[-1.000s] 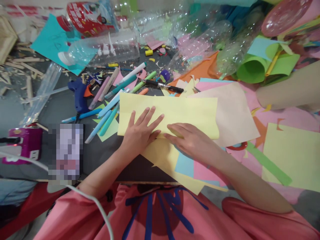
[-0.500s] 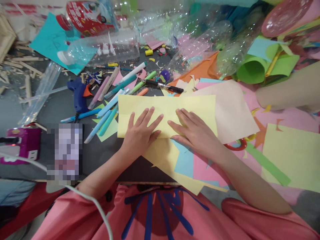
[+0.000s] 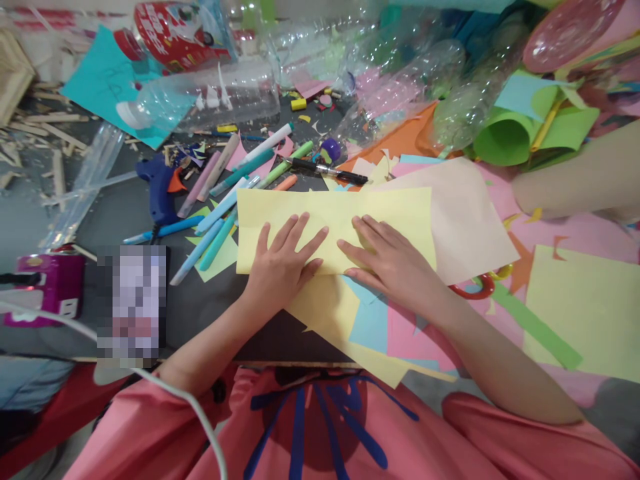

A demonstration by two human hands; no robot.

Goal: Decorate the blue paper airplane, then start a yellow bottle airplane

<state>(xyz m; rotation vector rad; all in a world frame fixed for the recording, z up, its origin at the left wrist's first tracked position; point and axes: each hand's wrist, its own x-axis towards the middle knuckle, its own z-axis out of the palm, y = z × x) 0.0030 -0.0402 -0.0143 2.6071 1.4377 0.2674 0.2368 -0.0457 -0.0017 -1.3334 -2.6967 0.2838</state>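
A pale yellow sheet of paper (image 3: 330, 207), a wide strip that looks folded along its length, lies in front of me. On its left half my left hand (image 3: 285, 257) rests flat, fingers spread. My right hand (image 3: 387, 257) presses on the right half, also flat with fingers apart. Neither hand grips anything. Beneath the strip lie a cream sheet (image 3: 465, 220), a darker yellow sheet (image 3: 330, 310) and a light blue piece of paper (image 3: 371, 327). Red scissor handles (image 3: 475, 288) show beside my right forearm.
Markers (image 3: 220, 213) and a black pen (image 3: 330, 171) lie behind the strip. A blue glue gun (image 3: 159, 190) and a phone (image 3: 140, 300) are at left. Plastic bottles (image 3: 210, 97) line the back. Another person's arm (image 3: 580, 177) reaches in at right, near rolled green paper (image 3: 505, 137).
Both hands stay flat on the yellow paper, almost unmoved. The whole view has shifted very slightly.
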